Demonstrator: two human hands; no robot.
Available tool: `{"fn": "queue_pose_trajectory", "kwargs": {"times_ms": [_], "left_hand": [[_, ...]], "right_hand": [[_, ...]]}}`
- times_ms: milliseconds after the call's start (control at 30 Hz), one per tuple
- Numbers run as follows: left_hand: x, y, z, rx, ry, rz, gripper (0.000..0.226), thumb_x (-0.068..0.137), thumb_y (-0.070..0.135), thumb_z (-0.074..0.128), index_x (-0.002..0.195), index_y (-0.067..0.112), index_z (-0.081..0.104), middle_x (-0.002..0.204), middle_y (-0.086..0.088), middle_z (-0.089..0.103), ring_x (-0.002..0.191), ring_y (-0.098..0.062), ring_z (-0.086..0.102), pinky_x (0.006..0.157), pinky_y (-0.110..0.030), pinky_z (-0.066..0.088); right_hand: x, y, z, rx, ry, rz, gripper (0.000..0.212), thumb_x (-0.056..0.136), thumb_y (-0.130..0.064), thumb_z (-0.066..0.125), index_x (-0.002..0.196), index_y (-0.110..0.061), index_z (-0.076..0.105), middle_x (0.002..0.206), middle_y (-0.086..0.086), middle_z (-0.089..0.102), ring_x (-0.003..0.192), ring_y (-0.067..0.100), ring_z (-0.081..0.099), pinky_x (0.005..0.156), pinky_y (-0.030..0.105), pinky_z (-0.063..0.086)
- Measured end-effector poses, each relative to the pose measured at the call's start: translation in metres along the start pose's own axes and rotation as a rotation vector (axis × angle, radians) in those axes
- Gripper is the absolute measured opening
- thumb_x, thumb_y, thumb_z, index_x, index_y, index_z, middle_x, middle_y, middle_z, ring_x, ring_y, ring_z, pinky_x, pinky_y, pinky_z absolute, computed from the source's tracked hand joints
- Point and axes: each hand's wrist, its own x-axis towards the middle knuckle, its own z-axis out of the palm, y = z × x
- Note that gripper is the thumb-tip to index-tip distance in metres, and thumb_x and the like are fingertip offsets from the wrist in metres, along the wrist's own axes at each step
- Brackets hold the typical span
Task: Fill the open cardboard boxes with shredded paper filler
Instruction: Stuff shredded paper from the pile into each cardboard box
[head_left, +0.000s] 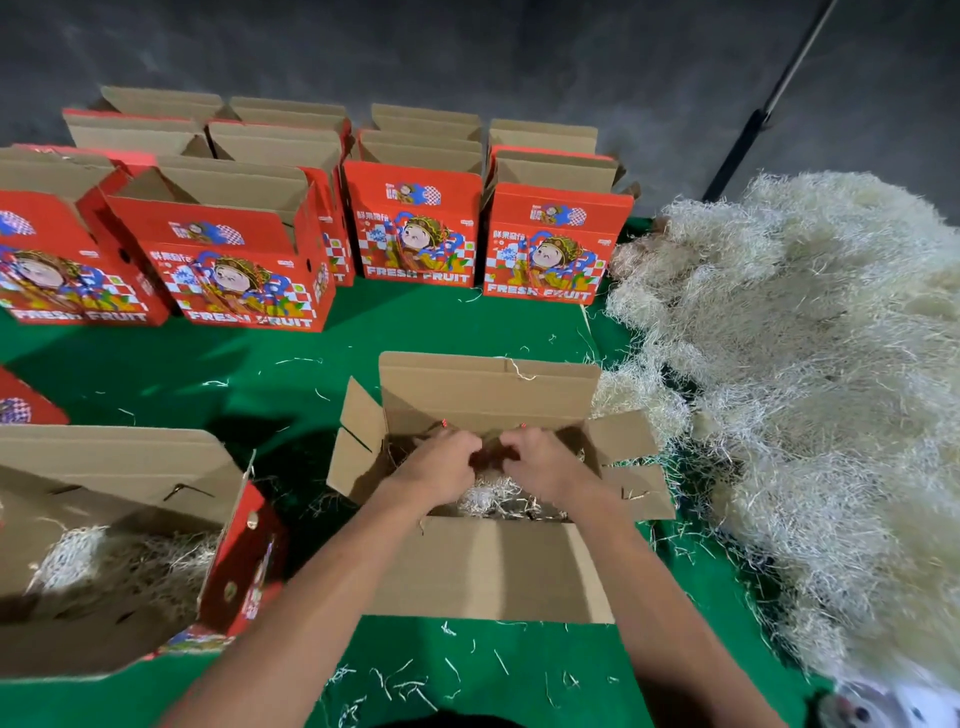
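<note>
An open cardboard box stands in front of me on the green mat, flaps spread outward. Pale shredded paper filler lies in its bottom. My left hand and my right hand are both down inside the box, side by side, knuckles up and fingers curled downward into the filler at the far side. The fingertips are hidden in shadow, so what they hold is unclear. A big heap of the same shredded paper fills the right side of the mat.
At the left stands another open box with filler inside. Several red "FRESH FRUIT" boxes stand open in rows at the back. Loose paper strands litter the green mat. A dark pole leans at the back right.
</note>
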Motion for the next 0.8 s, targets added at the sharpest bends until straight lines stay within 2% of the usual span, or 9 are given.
{"fn": "queue_pose_trajectory", "kwargs": {"times_ms": [100, 267, 333, 433, 500, 567, 633, 700, 800], "left_hand": [[0.018, -0.006, 0.02, 0.238, -0.204, -0.125, 0.024, 0.088, 0.014, 0.054, 0.109, 0.017, 0.064, 0.117, -0.009, 0.065, 0.109, -0.033, 0.063, 0.086, -0.036, 0.049], [0.041, -0.027, 0.028, 0.423, -0.585, -0.229, 0.049, 0.086, 0.024, 0.049, 0.134, 0.011, 0.053, 0.141, -0.013, 0.053, 0.124, -0.033, 0.054, 0.097, -0.037, 0.045], [0.048, -0.034, 0.033, 0.463, -0.639, -0.243, 0.055, 0.087, 0.025, 0.048, 0.14, 0.011, 0.048, 0.148, -0.012, 0.047, 0.129, -0.033, 0.05, 0.104, -0.041, 0.043], [0.049, -0.036, 0.047, 0.572, -0.638, -0.255, 0.061, 0.091, 0.022, 0.046, 0.149, 0.007, 0.038, 0.161, -0.013, 0.024, 0.143, -0.036, 0.031, 0.115, -0.05, 0.032], [0.049, -0.034, 0.052, 0.599, -0.636, -0.298, 0.068, 0.092, 0.022, 0.044, 0.155, 0.009, 0.024, 0.165, -0.01, -0.001, 0.15, -0.037, 0.007, 0.118, -0.059, 0.02], [0.05, -0.031, 0.049, 0.577, -0.673, -0.325, 0.072, 0.093, 0.026, 0.042, 0.157, 0.011, 0.016, 0.166, -0.008, -0.01, 0.151, -0.037, 0.0, 0.117, -0.062, 0.017], [0.048, -0.028, 0.036, 0.515, -0.676, -0.313, 0.073, 0.089, 0.031, 0.047, 0.156, 0.014, 0.025, 0.165, -0.01, 0.011, 0.148, -0.037, 0.021, 0.116, -0.057, 0.026], [0.045, -0.027, 0.022, 0.43, -0.593, -0.238, 0.059, 0.085, 0.027, 0.054, 0.142, 0.016, 0.046, 0.146, -0.012, 0.048, 0.127, -0.033, 0.051, 0.104, -0.048, 0.045], [0.045, -0.026, 0.009, 0.449, -0.407, -0.125, 0.037, 0.09, 0.013, 0.058, 0.127, 0.017, 0.06, 0.117, -0.006, 0.066, 0.1, -0.026, 0.063, 0.088, -0.04, 0.055]], "right_hand": [[0.017, 0.007, 0.024, -0.197, -0.141, 0.094, 0.026, 0.087, 0.004, 0.051, 0.107, 0.0, 0.067, 0.112, 0.022, 0.067, 0.106, 0.034, 0.064, 0.085, 0.032, 0.049], [0.023, 0.029, 0.037, -0.265, -0.27, 0.208, 0.032, 0.102, -0.018, 0.045, 0.128, -0.009, 0.06, 0.128, 0.016, 0.062, 0.119, 0.034, 0.059, 0.093, 0.039, 0.047], [0.028, 0.034, 0.038, -0.302, -0.362, 0.215, 0.036, 0.102, -0.023, 0.047, 0.136, -0.014, 0.058, 0.133, 0.012, 0.06, 0.123, 0.031, 0.057, 0.097, 0.036, 0.046], [0.033, 0.033, 0.041, -0.552, -0.461, 0.281, 0.048, 0.1, -0.009, 0.05, 0.147, -0.005, 0.043, 0.14, 0.015, 0.055, 0.126, 0.03, 0.055, 0.099, 0.037, 0.045], [0.035, 0.035, 0.043, -0.646, -0.502, 0.27, 0.042, 0.101, -0.008, 0.048, 0.142, -0.001, 0.047, 0.141, 0.016, 0.055, 0.126, 0.03, 0.055, 0.101, 0.039, 0.044], [0.037, 0.035, 0.043, -0.633, -0.533, 0.27, 0.036, 0.102, -0.01, 0.048, 0.135, 0.002, 0.054, 0.138, 0.017, 0.057, 0.118, 0.028, 0.058, 0.102, 0.038, 0.044], [0.041, 0.033, 0.044, -0.618, -0.533, 0.277, 0.036, 0.1, -0.01, 0.051, 0.134, 0.001, 0.056, 0.135, 0.017, 0.058, 0.115, 0.028, 0.059, 0.1, 0.037, 0.045], [0.045, 0.031, 0.037, -0.594, -0.483, 0.205, 0.033, 0.095, -0.007, 0.055, 0.127, -0.004, 0.061, 0.124, 0.016, 0.065, 0.107, 0.03, 0.063, 0.088, 0.035, 0.051], [0.049, 0.03, 0.017, -0.608, -0.354, 0.109, 0.014, 0.086, -0.008, 0.059, 0.099, -0.009, 0.064, 0.104, 0.014, 0.069, 0.092, 0.032, 0.067, 0.07, 0.032, 0.046]]}}
